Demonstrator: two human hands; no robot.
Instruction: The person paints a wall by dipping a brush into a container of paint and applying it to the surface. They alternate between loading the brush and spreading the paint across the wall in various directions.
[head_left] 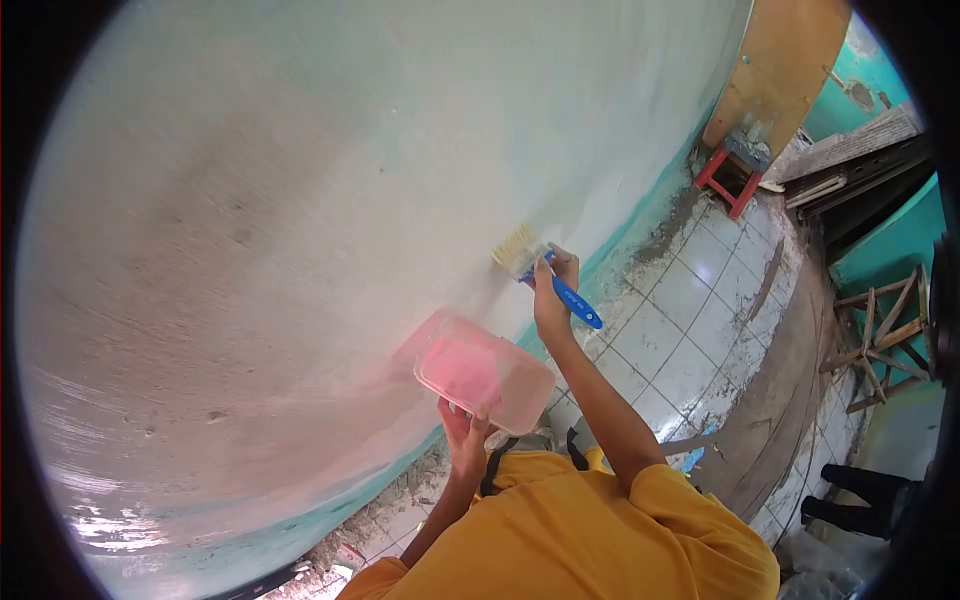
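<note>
My right hand [553, 290] grips a paintbrush [545, 270] with a blue handle and pale bristles. The bristles press against the whitish wall [300, 200]. My left hand [465, 432] holds a clear plastic container [484, 371] from below, by its near edge, close to the wall. The container looks pinkish inside; I cannot make out its contents. Both arms reach out from my yellow shirt [580, 540].
A teal band [640, 215] runs along the wall's base above a dusty tiled floor [690, 330]. A red stool [733, 175] and a leaning wooden board [785, 60] stand farther along the wall. Planks [860, 150] and a wooden frame [885, 335] lie at the right.
</note>
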